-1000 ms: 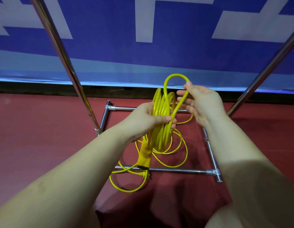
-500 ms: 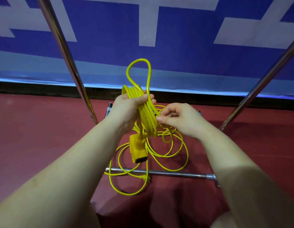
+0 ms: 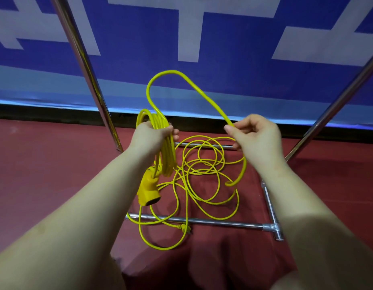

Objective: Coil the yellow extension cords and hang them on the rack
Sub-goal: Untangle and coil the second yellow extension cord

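Note:
My left hand grips a bundle of coiled loops of the yellow extension cord, held upright. The cord's yellow socket block hangs below that hand. From the bundle a free loop arcs up and over to my right hand, which pinches the cord between thumb and fingers. Below my right hand the cord curves down to the loose tangle lying on the red floor. The plug end lies by the rack's front base bar.
The chrome rack's left upright and right upright rise on either side of my hands. Its base tubes frame the cord on the red floor. A blue and white banner stands behind the rack.
My right hand has moved away to the right, drawing out a longer loop of cord. My left hand still holds the coiled bundle, and the socket block has swung a little lower.

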Action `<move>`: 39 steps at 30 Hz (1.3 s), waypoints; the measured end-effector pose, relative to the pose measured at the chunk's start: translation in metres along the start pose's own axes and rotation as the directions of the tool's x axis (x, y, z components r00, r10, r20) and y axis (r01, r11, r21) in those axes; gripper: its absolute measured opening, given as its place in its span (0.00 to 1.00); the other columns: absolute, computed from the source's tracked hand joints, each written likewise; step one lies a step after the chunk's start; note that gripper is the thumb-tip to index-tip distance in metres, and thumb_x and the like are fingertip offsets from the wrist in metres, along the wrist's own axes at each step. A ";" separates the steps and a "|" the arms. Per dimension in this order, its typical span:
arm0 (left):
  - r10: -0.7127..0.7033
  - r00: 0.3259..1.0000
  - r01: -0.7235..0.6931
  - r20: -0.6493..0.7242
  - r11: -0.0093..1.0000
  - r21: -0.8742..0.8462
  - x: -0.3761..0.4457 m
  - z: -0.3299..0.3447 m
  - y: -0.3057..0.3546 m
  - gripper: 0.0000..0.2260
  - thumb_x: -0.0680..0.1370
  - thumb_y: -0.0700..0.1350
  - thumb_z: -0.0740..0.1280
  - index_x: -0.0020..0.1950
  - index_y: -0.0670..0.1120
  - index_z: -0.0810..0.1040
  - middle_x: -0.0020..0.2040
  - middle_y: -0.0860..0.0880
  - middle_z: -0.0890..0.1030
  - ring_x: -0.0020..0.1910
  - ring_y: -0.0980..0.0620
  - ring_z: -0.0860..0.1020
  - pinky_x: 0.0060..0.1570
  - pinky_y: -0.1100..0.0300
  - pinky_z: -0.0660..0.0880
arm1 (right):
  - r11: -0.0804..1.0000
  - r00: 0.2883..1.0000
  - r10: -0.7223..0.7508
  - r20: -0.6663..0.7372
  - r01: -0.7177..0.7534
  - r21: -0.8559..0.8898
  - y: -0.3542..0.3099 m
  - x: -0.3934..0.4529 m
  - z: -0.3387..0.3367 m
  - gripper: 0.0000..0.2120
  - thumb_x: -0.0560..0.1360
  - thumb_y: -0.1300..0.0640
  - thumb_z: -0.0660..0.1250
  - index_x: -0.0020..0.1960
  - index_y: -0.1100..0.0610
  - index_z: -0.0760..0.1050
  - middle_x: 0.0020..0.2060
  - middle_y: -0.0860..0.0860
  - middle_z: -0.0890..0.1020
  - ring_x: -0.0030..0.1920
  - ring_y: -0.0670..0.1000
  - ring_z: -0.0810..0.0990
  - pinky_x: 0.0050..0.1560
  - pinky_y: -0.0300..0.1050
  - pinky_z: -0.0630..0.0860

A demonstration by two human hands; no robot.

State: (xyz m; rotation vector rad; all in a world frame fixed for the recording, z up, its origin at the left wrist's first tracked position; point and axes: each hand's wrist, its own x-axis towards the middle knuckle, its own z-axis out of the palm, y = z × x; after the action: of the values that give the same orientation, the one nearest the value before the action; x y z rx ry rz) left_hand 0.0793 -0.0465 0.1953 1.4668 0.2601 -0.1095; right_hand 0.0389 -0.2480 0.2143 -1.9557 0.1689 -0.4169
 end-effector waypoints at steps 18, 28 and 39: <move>0.034 0.983 -0.073 0.178 0.973 0.219 -0.008 0.008 -0.006 0.04 0.80 0.40 0.63 0.48 0.44 0.77 0.32 0.52 0.82 0.31 0.58 0.80 0.37 0.59 0.78 | 0.756 0.773 0.254 0.582 0.217 -0.618 -0.006 -0.005 0.005 0.13 0.74 0.51 0.67 0.32 0.53 0.72 0.29 0.45 0.72 0.35 0.49 0.72 0.38 0.41 0.67; -0.069 0.877 -0.032 0.475 0.979 0.201 -0.024 0.014 -0.004 0.05 0.79 0.38 0.62 0.49 0.41 0.78 0.37 0.46 0.84 0.37 0.51 0.83 0.39 0.56 0.81 | 0.987 0.896 0.071 0.438 0.001 -0.162 -0.008 0.003 -0.004 0.13 0.74 0.49 0.68 0.33 0.53 0.77 0.22 0.43 0.70 0.26 0.41 0.66 0.32 0.40 0.63; -0.112 0.824 0.109 0.556 0.993 0.038 -0.038 0.027 0.002 0.06 0.80 0.38 0.60 0.45 0.41 0.75 0.32 0.48 0.81 0.28 0.54 0.79 0.29 0.60 0.78 | 0.961 0.989 0.144 0.027 -0.133 -0.241 0.007 0.011 -0.009 0.20 0.63 0.37 0.73 0.37 0.50 0.69 0.32 0.44 0.74 0.35 0.46 0.73 0.39 0.42 0.71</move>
State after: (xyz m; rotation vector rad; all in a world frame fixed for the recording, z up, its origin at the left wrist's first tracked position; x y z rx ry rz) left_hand 0.0459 -0.0765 0.2084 1.3593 -0.1371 -0.6265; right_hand 0.0461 -0.2614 0.2134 -2.1714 0.3387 -0.2696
